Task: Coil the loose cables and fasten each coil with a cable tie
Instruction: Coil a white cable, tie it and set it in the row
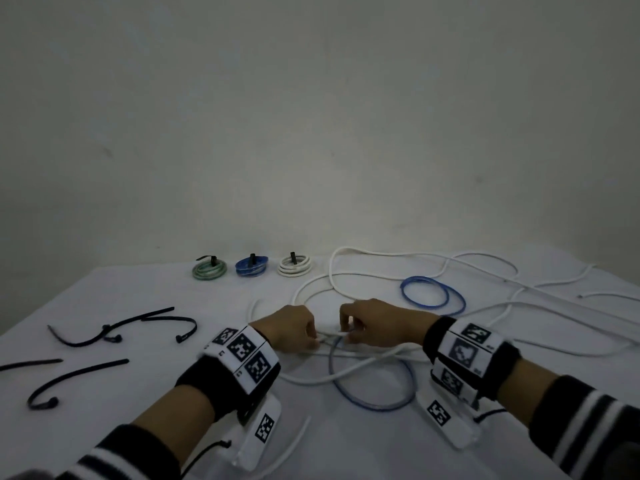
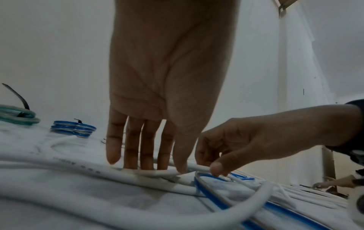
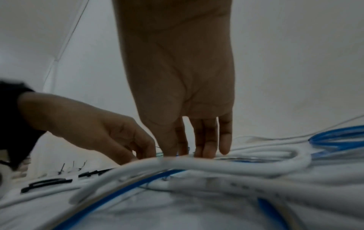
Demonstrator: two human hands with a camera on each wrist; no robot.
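Note:
Both hands meet at the middle of the white-covered table. My left hand (image 1: 311, 341) and right hand (image 1: 346, 336) each pinch the same loose white cable (image 1: 331, 336), a short stretch apart. In the left wrist view the left hand (image 2: 169, 168) has its thumb in front of the white cable (image 2: 161, 172) and its fingers behind it. The right hand (image 3: 183, 153) reaches down behind the white cable (image 3: 197, 161). A loose blue cable (image 1: 372, 405) loops under the white one near me. A second blue loop (image 1: 433, 296) lies further back on the right.
Three tied coils stand in a row at the back: green (image 1: 209, 270), blue (image 1: 252, 266) and white (image 1: 294, 266). Several loose black cable ties (image 1: 114, 327) lie at the left. More white cable (image 1: 485, 258) sprawls over the right side. A wall rises behind the table.

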